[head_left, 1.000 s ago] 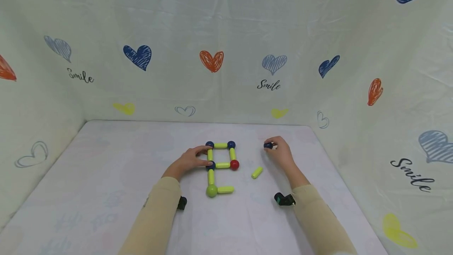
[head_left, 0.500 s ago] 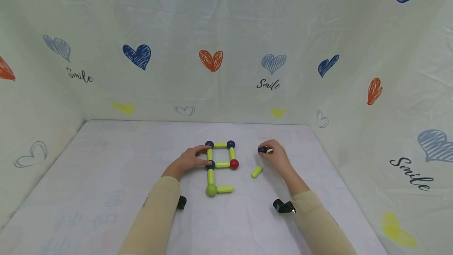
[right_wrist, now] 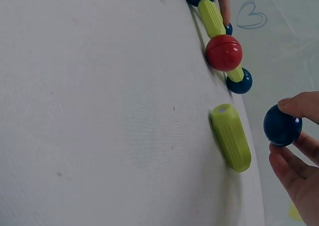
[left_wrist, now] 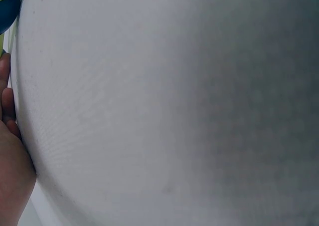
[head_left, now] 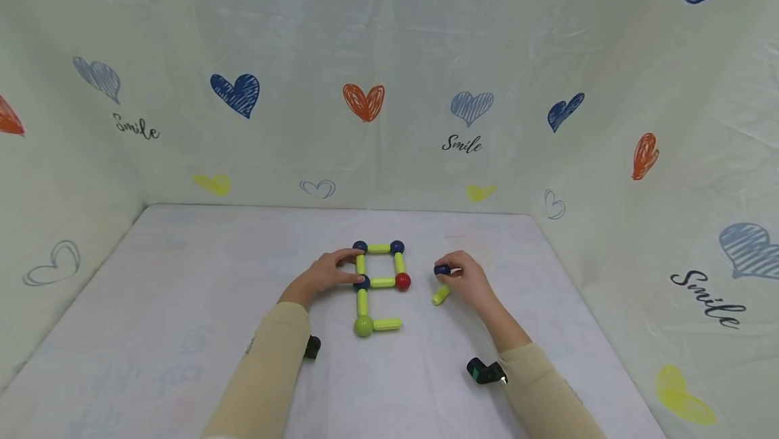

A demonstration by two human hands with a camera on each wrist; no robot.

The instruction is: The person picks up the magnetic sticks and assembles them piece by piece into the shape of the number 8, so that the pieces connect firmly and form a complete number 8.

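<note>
My right hand (head_left: 468, 278) pinches a dark blue ball (right_wrist: 282, 127) between thumb and fingers, raised off the table. Below it lies a loose yellow-green magnetic stick (right_wrist: 231, 138), apart from the ball. At mid-table lies a flat figure of yellow-green sticks and balls: a square with a red ball (head_left: 403, 281) at its near right corner and blue balls at the others. A stick runs toward me to a green ball (head_left: 363, 326), with another stick (head_left: 387, 325) pointing right. My left hand (head_left: 321, 273) holds the square's left side, thumb at the near blue ball, fingers at the far one.
A white patterned cloth covers the table (head_left: 201, 304). Behind and at both sides hangs a pale curtain (head_left: 402, 175) printed with hearts and words. Dark wrist cameras (head_left: 485, 371) stick out inward from both sleeves.
My right hand has moved left and toward me with the blue ball, and now partly covers the loose stick. The left hand and the figure stay in place.
</note>
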